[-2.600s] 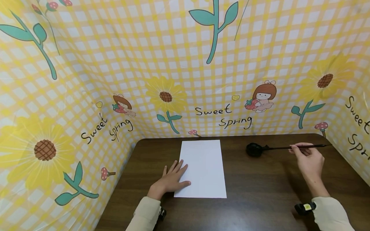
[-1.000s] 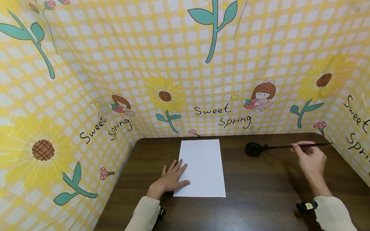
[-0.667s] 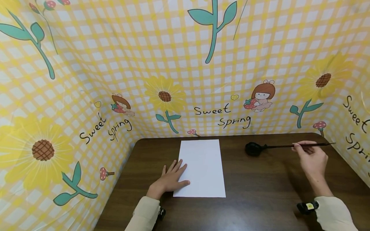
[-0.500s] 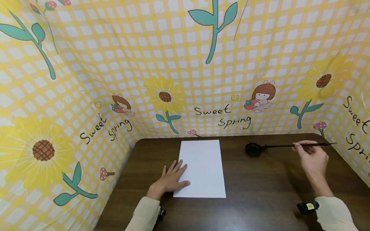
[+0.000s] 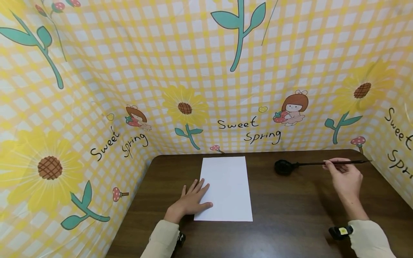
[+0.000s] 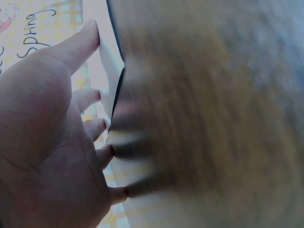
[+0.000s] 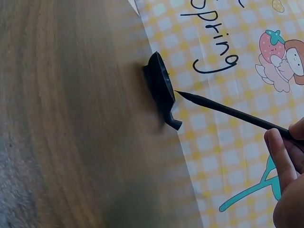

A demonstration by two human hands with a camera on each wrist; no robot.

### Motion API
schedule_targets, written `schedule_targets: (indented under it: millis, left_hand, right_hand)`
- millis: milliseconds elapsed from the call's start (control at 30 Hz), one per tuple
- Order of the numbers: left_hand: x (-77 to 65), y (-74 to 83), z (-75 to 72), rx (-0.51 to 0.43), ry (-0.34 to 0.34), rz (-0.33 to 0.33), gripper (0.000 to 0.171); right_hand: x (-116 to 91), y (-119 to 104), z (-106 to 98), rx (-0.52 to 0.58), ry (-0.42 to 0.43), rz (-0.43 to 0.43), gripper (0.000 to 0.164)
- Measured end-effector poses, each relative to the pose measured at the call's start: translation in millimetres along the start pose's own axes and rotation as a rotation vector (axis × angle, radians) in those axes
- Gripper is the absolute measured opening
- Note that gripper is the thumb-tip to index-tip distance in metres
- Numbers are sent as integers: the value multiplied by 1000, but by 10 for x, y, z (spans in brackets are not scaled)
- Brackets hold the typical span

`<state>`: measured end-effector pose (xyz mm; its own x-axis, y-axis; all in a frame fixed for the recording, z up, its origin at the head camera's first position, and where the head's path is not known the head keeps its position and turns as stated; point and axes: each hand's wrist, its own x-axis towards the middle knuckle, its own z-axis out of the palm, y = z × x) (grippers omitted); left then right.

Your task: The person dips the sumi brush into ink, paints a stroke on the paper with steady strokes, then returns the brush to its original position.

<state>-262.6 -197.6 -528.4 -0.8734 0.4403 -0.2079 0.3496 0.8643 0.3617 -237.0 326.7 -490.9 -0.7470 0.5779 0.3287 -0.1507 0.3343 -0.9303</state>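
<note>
My left hand [image 5: 188,203] lies with fingers spread on the left edge of a white sheet of paper [image 5: 227,188], its thumb and fingertips touching it. The left wrist view shows the left palm [image 6: 52,142] and part of the paper [image 6: 102,61]. My right hand [image 5: 346,181] pinches a dark calligraphy brush [image 5: 311,164] between thumb and fingers. The brush lies almost level, its bristle end pointing left at a small black ink dish [image 5: 284,167]. In the right wrist view the pointed brush tip [image 7: 183,94] appears at the dish's [image 7: 160,83] rim; contact cannot be told.
A dark brown wooden table [image 5: 284,222] carries everything. Yellow checked cloth [image 5: 206,64] with printed flowers stands along its back and sides. Both wrists wear small black devices, such as the right wrist device [image 5: 340,232].
The right hand and brush drifted slightly right until about half a second ago, then came slightly back left. The left hand, paper and ink dish have stayed in place.
</note>
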Motion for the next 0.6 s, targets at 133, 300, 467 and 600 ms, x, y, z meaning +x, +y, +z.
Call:
schedule_targets:
  millis: [133,300,467,600]
  left_hand:
    - [3,-1,5,2,2,0,85]
    - [4,-2,5,3,2,0,85]
    - [3,-2,3,1,1,-1,84]
    - [-1,-1,7,3,0,-1,85]
  right_hand:
    - [-11,24,0,28,3,23,14]
    - [-21,67,-3,81,18,51,4]
    - [-31,98,-9,71,23,47,4]
    - [-37,100,-15,64,20,48,5]
